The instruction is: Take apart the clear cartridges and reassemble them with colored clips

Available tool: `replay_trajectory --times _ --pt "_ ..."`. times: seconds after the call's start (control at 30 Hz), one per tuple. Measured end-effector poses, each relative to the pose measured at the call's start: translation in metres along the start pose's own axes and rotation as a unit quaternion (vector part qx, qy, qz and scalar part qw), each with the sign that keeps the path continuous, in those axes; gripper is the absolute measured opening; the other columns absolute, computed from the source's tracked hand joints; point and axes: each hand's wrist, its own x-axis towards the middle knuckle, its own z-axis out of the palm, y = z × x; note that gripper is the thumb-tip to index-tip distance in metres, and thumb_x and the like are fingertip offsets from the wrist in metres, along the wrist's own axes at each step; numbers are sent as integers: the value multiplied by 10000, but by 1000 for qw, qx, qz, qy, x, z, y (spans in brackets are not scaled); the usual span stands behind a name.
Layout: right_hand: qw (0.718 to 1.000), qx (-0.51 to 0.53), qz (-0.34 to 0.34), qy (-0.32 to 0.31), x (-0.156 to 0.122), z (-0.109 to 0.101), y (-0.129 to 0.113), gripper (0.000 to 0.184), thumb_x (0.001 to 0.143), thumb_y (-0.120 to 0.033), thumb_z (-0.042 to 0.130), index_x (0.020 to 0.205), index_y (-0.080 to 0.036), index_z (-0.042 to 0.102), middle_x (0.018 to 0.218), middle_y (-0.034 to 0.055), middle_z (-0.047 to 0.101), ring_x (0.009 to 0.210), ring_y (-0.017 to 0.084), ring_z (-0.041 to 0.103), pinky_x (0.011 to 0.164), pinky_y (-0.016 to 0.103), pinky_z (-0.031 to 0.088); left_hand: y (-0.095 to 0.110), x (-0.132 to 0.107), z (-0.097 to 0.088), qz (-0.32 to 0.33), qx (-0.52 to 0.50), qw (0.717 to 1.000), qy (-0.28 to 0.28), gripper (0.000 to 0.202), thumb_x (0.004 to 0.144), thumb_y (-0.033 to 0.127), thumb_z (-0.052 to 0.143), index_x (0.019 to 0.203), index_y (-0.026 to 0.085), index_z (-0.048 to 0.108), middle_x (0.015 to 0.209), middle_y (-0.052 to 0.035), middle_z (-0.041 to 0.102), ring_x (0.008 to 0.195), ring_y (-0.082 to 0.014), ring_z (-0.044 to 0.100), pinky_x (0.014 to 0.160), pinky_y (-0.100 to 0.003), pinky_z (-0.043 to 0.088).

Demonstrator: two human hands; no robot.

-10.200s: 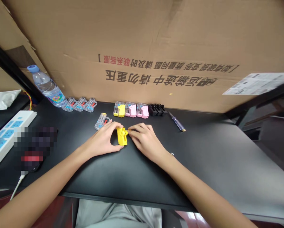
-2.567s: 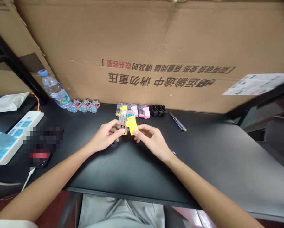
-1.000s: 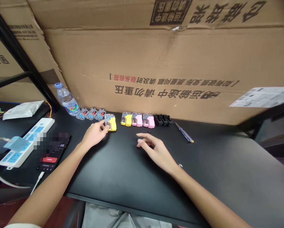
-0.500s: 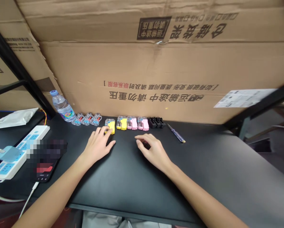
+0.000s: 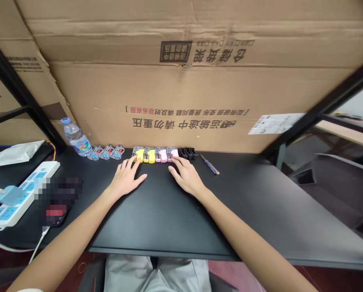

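Both hands lie open, palms down, on the black desk (image 5: 169,227). At the far edge, the left hand (image 5: 125,177) is just near two yellow parts (image 5: 145,155), and the right hand (image 5: 186,176) is just near two pink parts (image 5: 166,154). Three clear parts (image 5: 106,152) sit farther left.

the left hand (image 5: 125,178) and right hand (image 5: 186,176) can slide far on the black desk (image 5: 169,227) to the right. the row of yellow and pink plastic cases (image 5: 154,155) blocks the way ahead, and a power strip (image 5: 23,194) blocks the far left.
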Motion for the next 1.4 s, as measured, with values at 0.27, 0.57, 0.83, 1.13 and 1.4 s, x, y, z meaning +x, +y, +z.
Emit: replay_trajectory --times 0.27,0.57,0.83,1.13,1.4 --pt "998 16 -42 53 8 -13 21 408 1082 -402 464 1352 -198 691 1452 164 674 1351 336 630 1143 532 512 -9 8 5 11 -25 1000 16 701 1041 605 497 1637 247 403 1706 -144 388 1503 -396 402 1187 -599 407" --pt "995 -62 43 67 8 -19 74 496 980 -266 502 1452 -174 625 1552 192 596 1424 396 544 1143 624 464 -21 9 0 14 -23 998 49 701 1050 548 511 1664 241 368 1721 -188 338 1548 -414 363 1215 -625 381" --pt "996 -64 51 46 3 -21 75 440 991 -341 529 1366 -185 700 1439 178 671 1347 398 581 1078 579 516 -40 5 -12 -102 45 992 53 662 1025 482 553 1590 145 477 1752 -236 276 1619 -461 258 1247 -643 341" --pt "993 -91 56 56 1 -35 76 495 991 -363 541 1424 -149 644 1397 189 681 1230 400 627 1005 546 534 -29 -3 -30 -85 68 993 39 382 1003 425 596 1310 225 701 1388 -168 623 1290 -395 556 1046 -551 502" --pt "988 -123 82 33 1 -35 81 412 991 -308 484 1315 -180 704 1341 176 720 1170 396 655 923 534 508 -20 -5 -40 -49 26 998 5 165 1018 341 567 989 237 691 1072 -62 635 984 -234 659 750 -317 529"
